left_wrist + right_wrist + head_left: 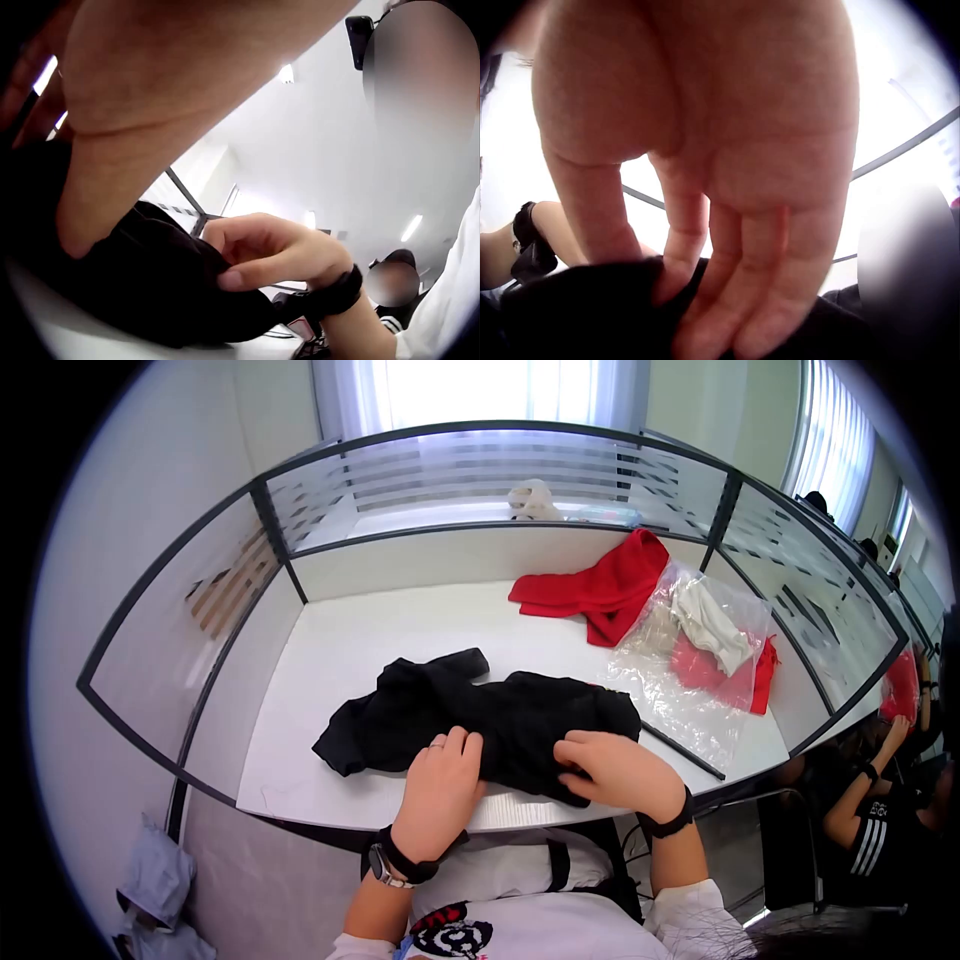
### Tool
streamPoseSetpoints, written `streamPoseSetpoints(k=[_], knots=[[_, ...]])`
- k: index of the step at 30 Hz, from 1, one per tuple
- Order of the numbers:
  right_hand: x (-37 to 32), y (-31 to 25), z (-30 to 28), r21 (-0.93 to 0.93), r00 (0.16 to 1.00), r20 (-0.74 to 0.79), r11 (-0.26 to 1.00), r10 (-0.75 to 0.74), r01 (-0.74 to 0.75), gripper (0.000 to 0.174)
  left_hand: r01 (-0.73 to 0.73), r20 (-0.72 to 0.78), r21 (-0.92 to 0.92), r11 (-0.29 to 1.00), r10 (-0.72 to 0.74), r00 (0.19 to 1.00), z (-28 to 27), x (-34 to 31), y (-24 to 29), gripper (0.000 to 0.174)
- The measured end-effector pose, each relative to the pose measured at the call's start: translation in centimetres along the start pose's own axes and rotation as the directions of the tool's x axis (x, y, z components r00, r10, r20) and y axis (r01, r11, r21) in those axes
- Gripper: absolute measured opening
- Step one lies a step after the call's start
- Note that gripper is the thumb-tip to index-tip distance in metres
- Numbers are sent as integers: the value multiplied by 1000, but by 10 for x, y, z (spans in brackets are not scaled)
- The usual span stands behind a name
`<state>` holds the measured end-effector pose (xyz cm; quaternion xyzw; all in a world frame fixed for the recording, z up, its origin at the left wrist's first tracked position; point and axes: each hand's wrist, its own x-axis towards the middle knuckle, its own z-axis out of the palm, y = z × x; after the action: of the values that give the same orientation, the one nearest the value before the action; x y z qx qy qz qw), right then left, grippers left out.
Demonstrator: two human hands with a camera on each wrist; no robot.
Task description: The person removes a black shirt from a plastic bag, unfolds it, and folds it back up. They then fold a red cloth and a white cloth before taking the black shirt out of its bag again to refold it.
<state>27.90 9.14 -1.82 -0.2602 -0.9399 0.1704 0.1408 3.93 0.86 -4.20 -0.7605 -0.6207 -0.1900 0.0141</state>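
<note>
A black garment (pixel 500 725) lies bunched on the white table, with a sleeve-like end sticking out at its back. My left hand (pixel 440 790) grips its near edge left of centre. In the left wrist view the thumb (pixel 86 217) presses on the cloth, while the other fingers are mostly out of sight. Further right, my right hand (pixel 625 770) pinches the garment near its right end. The right wrist view shows the thumb going down behind a dark fold (pixel 592 307) and the bent fingers (pixel 772 300) touching the cloth in front.
A red garment (pixel 600 585) lies at the back right, beside a clear plastic bag (pixel 690 690) with white and red cloth. A thin black rod (pixel 685 750) lies right of the black garment. Low framed panels (pixel 400 560) enclose the table. Another person (pixel 880 820) sits at the far right.
</note>
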Motion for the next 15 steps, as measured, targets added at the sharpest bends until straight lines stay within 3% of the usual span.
streamPoseSetpoints(k=[3,5,7,8,9,11,12,13,15], knots=[[3,-4,-14,149,985,-169,987,-29,55,18,13,-86,-117,993,-23,996,-7,2,5,34],[-1,-9,-27,218,938,-339,976,78,-2,16,15,-135,-164,986,-37,990,-14,3,11,32],[-8,-10,-38,308,888,-387,943,249,-131,15,-15,-233,-360,933,-74,970,-27,2,19,29],[-14,-5,-43,336,908,-348,936,232,-110,14,9,-118,-424,905,-65,991,-38,-1,23,25],[-23,-1,-52,412,961,-199,906,191,-95,15,-95,-48,-445,890,83,995,-43,-4,18,25],[-36,-2,-73,427,980,194,897,32,-114,15,-90,267,-523,847,264,927,-54,-13,13,24],[-40,5,-67,417,972,171,906,-159,75,17,-72,365,-507,859,289,885,-57,-15,10,29],[-44,6,-68,442,965,225,897,-139,26,20,-85,326,-521,849,291,900,-55,-14,7,27],[-47,0,-67,432,994,106,899,26,-70,27,-133,120,-455,880,209,971,-46,-8,-2,27]])
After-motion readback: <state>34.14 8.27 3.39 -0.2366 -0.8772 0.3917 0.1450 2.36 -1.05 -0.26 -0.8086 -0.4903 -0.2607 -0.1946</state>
